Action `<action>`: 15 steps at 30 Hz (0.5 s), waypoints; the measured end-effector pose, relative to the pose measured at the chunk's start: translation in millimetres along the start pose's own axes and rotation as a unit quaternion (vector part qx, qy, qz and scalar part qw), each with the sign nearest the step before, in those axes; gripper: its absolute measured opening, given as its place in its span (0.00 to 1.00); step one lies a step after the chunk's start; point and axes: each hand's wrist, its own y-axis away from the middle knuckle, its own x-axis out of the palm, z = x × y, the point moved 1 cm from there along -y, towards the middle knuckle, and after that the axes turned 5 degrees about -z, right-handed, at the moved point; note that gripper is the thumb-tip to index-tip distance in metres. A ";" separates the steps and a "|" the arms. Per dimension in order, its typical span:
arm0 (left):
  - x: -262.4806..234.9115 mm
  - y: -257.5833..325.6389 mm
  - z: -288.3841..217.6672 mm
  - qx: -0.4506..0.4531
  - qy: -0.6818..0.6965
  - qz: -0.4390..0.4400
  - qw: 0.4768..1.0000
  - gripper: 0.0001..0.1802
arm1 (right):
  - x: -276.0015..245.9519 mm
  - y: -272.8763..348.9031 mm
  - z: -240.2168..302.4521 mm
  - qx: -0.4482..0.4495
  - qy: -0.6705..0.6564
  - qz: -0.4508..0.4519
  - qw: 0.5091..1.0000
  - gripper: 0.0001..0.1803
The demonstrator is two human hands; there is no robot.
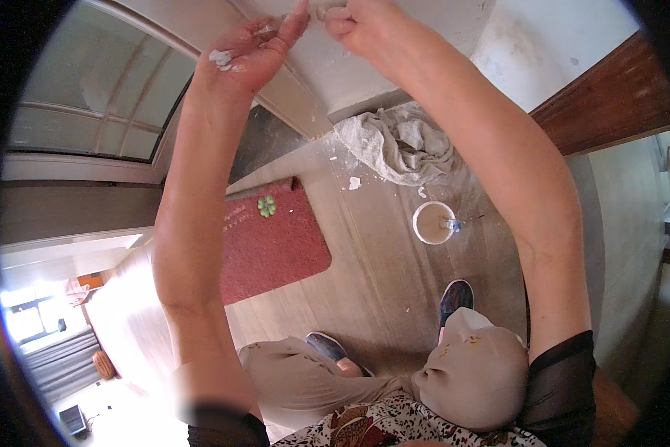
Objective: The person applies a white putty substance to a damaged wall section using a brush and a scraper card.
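Wearing a top (368,426) with a busy print, pale pants (472,372) and see-through black sleeves (562,387), you hold both bare arms out in front of you. Your left hand (254,63) is up near the top edge, and a blob of white paste (220,58) sits on it, near the wrist. Its fingers bend a bit, and I cannot tell if they grip anything. Your right hand (363,30) is just beside it, with its fingers curled in. A small grey thing (321,13) is right at their tips, but I cannot tell what it is or if they pinch it.

Down below, your feet wear dark shoes (454,299) on the wood-look floor (372,261). Past your right shoe is a round white tub (415,227), with something blue and white at its right side. Farther on, a crumpled grey-white cloth (394,153) lies with white crumbs (355,182) near it. To the left is a red mat (279,246) with a green clover on it. A door with glass panes (96,104) stands beyond, and a bright window (33,316) is far off at the left.
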 end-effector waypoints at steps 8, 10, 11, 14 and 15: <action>11.1 63.4 49.6 0.142 -0.139 0.069 0.978 0.12 | -3.4 83.3 21.4 -0.059 0.117 0.059 0.990 0.02; -3.9 58.7 65.9 0.118 -0.116 0.056 0.985 0.12 | -25.8 86.1 10.3 -0.043 0.106 0.004 0.993 0.03; -15.1 53.5 73.5 0.086 -0.094 0.044 0.991 0.11 | -33.9 88.0 6.3 -0.008 0.076 -0.044 0.996 0.03; -42.1 27.3 91.9 0.048 -0.066 0.033 0.996 0.11 | -73.4 68.9 -9.8 0.049 0.045 -0.043 0.997 0.04; -47.8 23.1 92.7 0.051 -0.065 0.032 0.996 0.11 | -76.3 64.8 -14.6 0.054 0.056 -0.087 0.993 0.03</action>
